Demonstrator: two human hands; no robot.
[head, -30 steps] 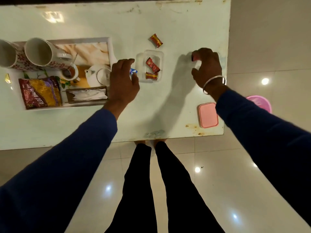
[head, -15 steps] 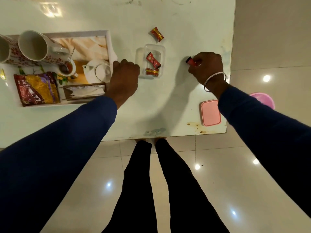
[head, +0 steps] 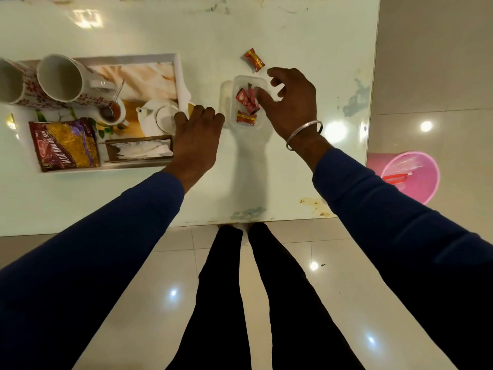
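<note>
A clear plastic container (head: 262,84) sits mid-table with three red wrapped candies (head: 246,102) in it. Another red candy (head: 254,60) lies on the table just beyond it. My right hand (head: 290,102) hovers over the container's right side, fingers spread loosely, the thumb tip beside the candies. My left hand (head: 197,129) rests on the table left of the container with its fingers curled under. The small blue and white piece it held a second ago is hidden beneath them.
A tray (head: 176,73) at the left carries two patterned mugs (head: 58,78), a white teapot (head: 157,116), a snack packet (head: 65,142) and a napkin holder (head: 138,149). A pink bin (head: 416,180) stands on the floor to the right, past the table edge (head: 372,102).
My right hand picked up a red candy at the right of the table, carried it left to the container and let it go there. My left hand stayed curled beside the container.
</note>
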